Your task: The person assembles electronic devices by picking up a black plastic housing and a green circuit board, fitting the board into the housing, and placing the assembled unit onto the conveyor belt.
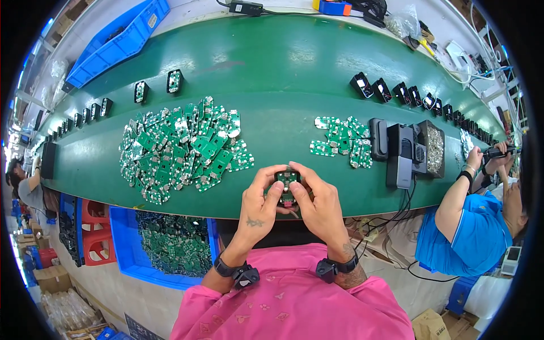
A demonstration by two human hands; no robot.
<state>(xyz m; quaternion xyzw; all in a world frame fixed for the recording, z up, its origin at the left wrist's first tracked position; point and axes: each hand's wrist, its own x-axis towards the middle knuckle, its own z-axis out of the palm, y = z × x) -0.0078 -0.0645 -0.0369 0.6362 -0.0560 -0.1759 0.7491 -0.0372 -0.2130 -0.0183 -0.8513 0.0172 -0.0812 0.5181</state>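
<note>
Pink top (292, 294) cropped below, left fingers (274, 195) and right fingers (301, 195) around half-hidden circuit board (287, 177)

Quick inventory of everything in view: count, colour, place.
Table: one, green, centre
Held case: one, black, green board inside, centre
Board piles: two, green, table's left and right
Small cases: many, black, both table sides
Bins: at least two, blue, left side
Devices: about three, black and grey, table's right
Parts tray: one, dark, beside devices
Stools: count unclear, red, lower left
Co-workers: at least two, grey or blue tops, both sides
Wrist straps: two, black, wrists
Left hand: one, bare, holding case
Right hand: one, bare, holding case
</note>
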